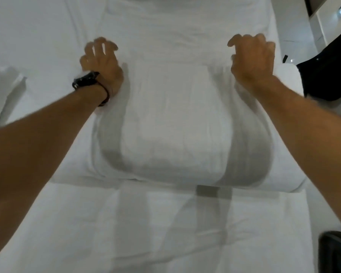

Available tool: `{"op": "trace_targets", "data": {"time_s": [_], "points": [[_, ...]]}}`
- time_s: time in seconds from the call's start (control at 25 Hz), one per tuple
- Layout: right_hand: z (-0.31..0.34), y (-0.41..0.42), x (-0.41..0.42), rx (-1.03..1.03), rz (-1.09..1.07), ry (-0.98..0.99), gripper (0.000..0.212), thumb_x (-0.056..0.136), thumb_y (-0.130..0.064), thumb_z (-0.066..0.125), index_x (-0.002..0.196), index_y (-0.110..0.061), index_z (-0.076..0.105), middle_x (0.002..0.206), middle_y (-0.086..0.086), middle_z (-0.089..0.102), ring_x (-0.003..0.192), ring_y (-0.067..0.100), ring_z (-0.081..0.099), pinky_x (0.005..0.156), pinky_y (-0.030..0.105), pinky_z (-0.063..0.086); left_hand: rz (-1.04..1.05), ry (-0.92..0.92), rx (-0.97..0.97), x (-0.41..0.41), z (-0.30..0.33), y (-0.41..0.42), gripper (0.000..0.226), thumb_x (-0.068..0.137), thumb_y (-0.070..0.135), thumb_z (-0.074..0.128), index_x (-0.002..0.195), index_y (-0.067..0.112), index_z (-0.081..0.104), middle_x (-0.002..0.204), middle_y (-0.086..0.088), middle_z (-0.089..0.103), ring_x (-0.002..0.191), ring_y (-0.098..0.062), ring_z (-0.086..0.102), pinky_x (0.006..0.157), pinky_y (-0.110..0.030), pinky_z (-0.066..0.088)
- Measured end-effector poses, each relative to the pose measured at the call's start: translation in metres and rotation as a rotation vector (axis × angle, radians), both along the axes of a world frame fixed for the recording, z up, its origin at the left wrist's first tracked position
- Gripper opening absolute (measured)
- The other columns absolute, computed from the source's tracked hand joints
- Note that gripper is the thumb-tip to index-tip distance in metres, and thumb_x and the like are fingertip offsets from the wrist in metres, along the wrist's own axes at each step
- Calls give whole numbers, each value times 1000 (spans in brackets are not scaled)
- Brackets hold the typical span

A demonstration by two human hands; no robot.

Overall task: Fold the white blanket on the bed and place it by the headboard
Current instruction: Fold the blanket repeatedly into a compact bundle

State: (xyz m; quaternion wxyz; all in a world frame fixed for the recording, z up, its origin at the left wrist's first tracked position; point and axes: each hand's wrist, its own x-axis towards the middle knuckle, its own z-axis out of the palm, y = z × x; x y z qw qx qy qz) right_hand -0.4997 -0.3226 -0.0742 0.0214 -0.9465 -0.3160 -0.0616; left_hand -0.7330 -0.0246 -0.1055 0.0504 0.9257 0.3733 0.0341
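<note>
Blanket (pixel 175 123), white and already bundled into a thick folded pad, lies across the bed (pixel 37 36) between the two hands, its near edge bulging toward the camera and its far edge level with the knuckles. The left hand (pixel 101 62), with a dark watch (pixel 87 80) on its wrist, rests its heel against the pad's left side, fingers (pixel 98 46) curled and spread, closing on nothing that can be seen. The right hand (pixel 251 58) sits on the pad's right edge, its fingers likewise bent like claws and apart, not pinching any cloth; motion blur makes fine contact hard to judge. Beyond the fingertips the sheet runs on toward what seems the head end, though the headboard itself is out of view. A dark item (pixel 327 75) lies just outside the right hand. The step in hand looks like squaring and shifting the pad. To do it well, slide both palms under the sides evenly, keep the layers pressed together so none slips, and move both ends at once.
</note>
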Motion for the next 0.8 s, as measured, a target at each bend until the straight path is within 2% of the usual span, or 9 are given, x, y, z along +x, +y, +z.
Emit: {"op": "trace_targets", "data": {"time_s": [0.12,0.2,0.24,0.32,0.44,0.52,0.6,0.72,0.8], "points": [[-23,-11,-42,-4,89,197,58,108,-46,49,158,-17,48,165,16,45,151,39,40,125,56,27,-153,110,-185,-25,-20,-37,67,106,56,34,164,24,25,175,-7,12,160,-36,10,128,-56,12],[-42,-24,-81,-106,115,285,79,104,-67,23,166,-19,35,174,15,30,160,37,28,130,59,16,-249,198,-219,-54,-24,-65,75,104,67,19,167,27,11,177,-3,1,162,-32,0,129,-53,3],[-49,-34,-98,-135,117,298,87,100,-71,12,168,-20,30,176,15,26,161,37,24,131,60,12,-294,217,-219,-75,-24,-79,78,102,70,12,168,28,6,177,-2,-2,162,-30,-3,129,-52,1],[-56,-47,-135,-132,103,287,90,99,-73,5,169,-21,26,177,15,21,163,37,19,131,61,8,-327,235,-179,-115,-22,-106,79,102,70,5,168,27,3,176,-1,-4,162,-26,-5,130,-50,-1],[-61,-26,-213,-29,179,253,80,105,-63,15,165,-16,37,172,16,35,159,38,31,128,66,16,-447,145,-176,-126,-25,-162,72,106,55,9,168,19,7,176,-3,3,163,-25,1,130,-52,3],[-72,-20,-236,0,257,248,72,108,-56,20,162,-14,44,168,14,42,156,36,38,128,63,22,-523,132,-170,-121,-31,-177,69,106,49,10,168,17,12,176,-4,10,162,-23,6,131,-50,5],[-75,-49,-216,-30,244,177,70,109,-56,25,159,-15,50,166,17,46,154,37,42,129,58,25,-542,179,-79,-138,-38,-150,74,105,59,6,167,20,17,175,-4,14,162,-24,9,131,-48,5],[-70,-118,-176,-163,148,108,76,110,-60,19,165,-11,38,172,17,34,161,34,27,133,52,14,-410,209,27,-191,-43,-90,83,102,69,7,166,19,20,175,-5,16,162,-27,12,130,-48,5],[-70,-124,-181,-171,72,101,78,110,-60,17,166,-9,35,173,17,32,163,34,23,134,53,11,-322,232,32,-213,-41,-77,83,103,69,9,167,16,17,175,-5,15,162,-28,11,130,-46,1]]}}
